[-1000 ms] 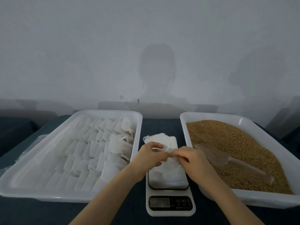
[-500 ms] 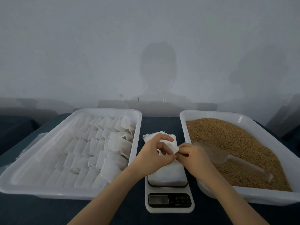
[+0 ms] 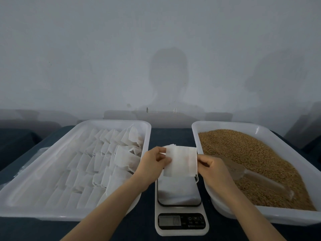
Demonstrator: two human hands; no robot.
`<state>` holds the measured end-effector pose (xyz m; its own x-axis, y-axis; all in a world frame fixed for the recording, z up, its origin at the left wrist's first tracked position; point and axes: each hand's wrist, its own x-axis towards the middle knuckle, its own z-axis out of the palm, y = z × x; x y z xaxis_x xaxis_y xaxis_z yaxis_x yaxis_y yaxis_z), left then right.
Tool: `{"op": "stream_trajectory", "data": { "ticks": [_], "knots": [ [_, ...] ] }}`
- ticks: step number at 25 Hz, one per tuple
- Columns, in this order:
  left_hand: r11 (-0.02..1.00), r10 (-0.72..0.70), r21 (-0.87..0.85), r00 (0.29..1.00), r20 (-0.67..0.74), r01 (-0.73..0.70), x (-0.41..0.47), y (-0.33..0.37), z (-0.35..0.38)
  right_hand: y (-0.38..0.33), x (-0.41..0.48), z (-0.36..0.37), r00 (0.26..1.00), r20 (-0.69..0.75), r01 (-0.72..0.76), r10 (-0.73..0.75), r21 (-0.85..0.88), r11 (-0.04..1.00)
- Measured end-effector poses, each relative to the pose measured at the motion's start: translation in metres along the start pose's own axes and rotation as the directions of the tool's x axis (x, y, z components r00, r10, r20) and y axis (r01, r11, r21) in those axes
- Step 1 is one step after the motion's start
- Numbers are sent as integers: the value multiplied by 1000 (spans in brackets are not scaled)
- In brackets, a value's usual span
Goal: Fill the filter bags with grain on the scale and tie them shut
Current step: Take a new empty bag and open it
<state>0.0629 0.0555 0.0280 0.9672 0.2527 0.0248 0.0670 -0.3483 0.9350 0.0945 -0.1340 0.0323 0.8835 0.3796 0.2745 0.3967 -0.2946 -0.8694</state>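
An empty filter bag (image 3: 180,161) was held flat above the scale (image 3: 180,221), its side edges pinched by the fingers of the left hand (image 3: 152,164) and right hand (image 3: 213,166). Opening its mouth was judged the next requirement.

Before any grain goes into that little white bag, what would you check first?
1. Grip on the filter bag: ok, left hand and right hand pinch its side edges.
2. Bag mouth open: not ok, it looks flat.
3. Reach to the scoop: ok, it lies on the grain beside the right hand.
4. Grain supply: ok, the tray is well filled.
5. Zero on the scale display: cannot tell, too dim to read.
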Motion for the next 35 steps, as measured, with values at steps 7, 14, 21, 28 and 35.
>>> {"op": "stream_trajectory", "data": {
  "ticks": [7, 14, 21, 28, 35],
  "knots": [
    [974, 39, -217, 992, -116, -63, -1, -7, -6, 3, 2, -2, 990, -101, -94, 100, 62, 994],
    [992, 39, -108, 970, -239, -67, -2, -3, -3, 0, 0, -4, 982, -189, -4, 15, 63, 998],
    [503, 572, 589, 755, 323, -633, -11, -2, 12, -3, -1, 4, 999, 37, 30, -24, -169, 985],
    [863, 341, 296, 905, 253, -408, -2, -4, 17, 2, 1, 8, 993, -3, 114, -119, -278, 954],
    [937, 157, 262, 947, 280, -233, 5, -5, 14, 0, -3, 4, 989, -36, 136, -146, -206, 969]
  ]
}}
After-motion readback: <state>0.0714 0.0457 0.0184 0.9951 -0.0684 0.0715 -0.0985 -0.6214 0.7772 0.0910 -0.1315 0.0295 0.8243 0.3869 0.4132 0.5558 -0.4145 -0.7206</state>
